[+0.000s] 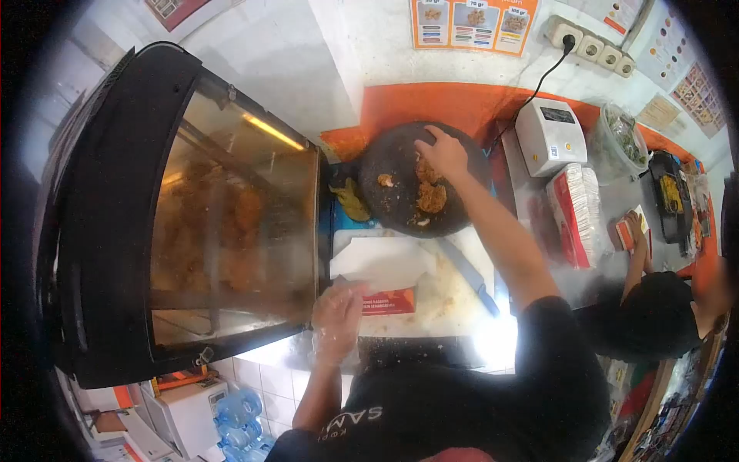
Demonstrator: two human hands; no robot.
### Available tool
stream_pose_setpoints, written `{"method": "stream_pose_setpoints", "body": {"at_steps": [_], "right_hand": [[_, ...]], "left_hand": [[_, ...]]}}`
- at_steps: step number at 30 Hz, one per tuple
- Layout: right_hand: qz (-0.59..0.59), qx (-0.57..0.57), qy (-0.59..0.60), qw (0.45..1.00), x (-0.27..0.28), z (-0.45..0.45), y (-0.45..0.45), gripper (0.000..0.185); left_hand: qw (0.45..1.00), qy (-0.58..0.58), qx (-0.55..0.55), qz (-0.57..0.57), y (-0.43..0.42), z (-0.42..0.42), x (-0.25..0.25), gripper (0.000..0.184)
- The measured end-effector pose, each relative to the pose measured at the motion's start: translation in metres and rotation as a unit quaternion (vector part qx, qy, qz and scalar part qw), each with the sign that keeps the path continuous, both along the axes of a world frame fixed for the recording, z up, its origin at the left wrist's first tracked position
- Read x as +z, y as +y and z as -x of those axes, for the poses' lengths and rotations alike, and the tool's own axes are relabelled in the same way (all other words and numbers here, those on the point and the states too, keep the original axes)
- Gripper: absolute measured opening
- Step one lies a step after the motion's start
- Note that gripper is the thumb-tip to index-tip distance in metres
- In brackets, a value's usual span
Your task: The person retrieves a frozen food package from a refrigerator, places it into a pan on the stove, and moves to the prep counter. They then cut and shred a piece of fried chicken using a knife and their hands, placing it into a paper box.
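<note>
My right hand is bare and reaches over the upper part of a round dark stone mortar. Its fingers curl around something dark that blends with the stone; I cannot make it out. Just below them lie pieces of crumbed fried chicken, with a small broken bit and crumbs to the left. My left hand wears a clear plastic glove, its fingers loosely apart. It hovers at the left end of a white-and-red food wrapper on the cutting board; contact is unclear.
A glass-fronted warming cabinet stands close on the left. A knife lies on the board's right side. Rightward are a label printer, a pack of white sheets and a plastic tub. Another person's hand holds a small box.
</note>
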State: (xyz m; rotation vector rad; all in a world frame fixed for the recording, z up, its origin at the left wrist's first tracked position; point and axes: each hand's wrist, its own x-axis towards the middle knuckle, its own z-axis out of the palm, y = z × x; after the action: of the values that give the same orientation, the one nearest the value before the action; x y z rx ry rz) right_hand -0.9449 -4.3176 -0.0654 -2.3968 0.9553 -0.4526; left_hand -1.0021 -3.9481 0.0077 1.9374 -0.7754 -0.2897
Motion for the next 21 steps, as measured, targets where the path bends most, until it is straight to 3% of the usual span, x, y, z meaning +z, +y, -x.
{"method": "stream_pose_setpoints", "body": {"at_steps": [2, 4, 5, 7, 9, 12, 14, 18, 21], "right_hand": [[0.002, -0.034, -0.030, 0.999, -0.003, 0.007, 0.016, 0.049], [0.031, 0.024, 0.061, 0.997, -0.037, 0.018, 0.033, 0.049], [0.044, 0.024, 0.057, 0.997, -0.027, 0.008, 0.014, 0.049], [-0.056, 0.036, 0.052, 0.996, -0.014, -0.003, 0.000, 0.050], [-0.039, 0.019, 0.017, 0.999, -0.003, -0.001, -0.001, 0.051], [-0.017, -0.042, -0.013, 0.999, -0.012, 0.012, 0.024, 0.054], [-0.004, 0.002, 0.086, 0.996, -0.031, 0.011, 0.026, 0.054], [-0.093, -0.019, -0.028, 0.995, -0.017, -0.007, -0.015, 0.058], [-0.035, -0.044, -0.016, 0.998, -0.021, 0.013, 0.018, 0.056]], "left_hand": [[0.997, 0.061, 0.023, 0.047, 0.002, 0.002, -0.005, 0.015], [0.988, 0.127, 0.040, 0.081, 0.015, 0.006, -0.002, 0.014], [0.995, 0.086, 0.025, 0.052, 0.010, 0.001, -0.001, 0.014], [0.998, 0.054, 0.009, 0.004, 0.018, 0.008, 0.005, 0.014], [0.991, 0.105, 0.030, 0.072, 0.014, 0.009, 0.008, 0.014], [0.998, 0.053, 0.020, 0.032, 0.021, 0.001, -0.004, 0.017], [0.998, 0.042, 0.036, 0.007, 0.025, 0.002, -0.007, 0.017], [0.999, 0.032, 0.015, 0.033, 0.034, 0.006, -0.013, 0.014], [1.000, 0.020, 0.024, 0.002, 0.030, 0.004, -0.008, 0.012]]}}
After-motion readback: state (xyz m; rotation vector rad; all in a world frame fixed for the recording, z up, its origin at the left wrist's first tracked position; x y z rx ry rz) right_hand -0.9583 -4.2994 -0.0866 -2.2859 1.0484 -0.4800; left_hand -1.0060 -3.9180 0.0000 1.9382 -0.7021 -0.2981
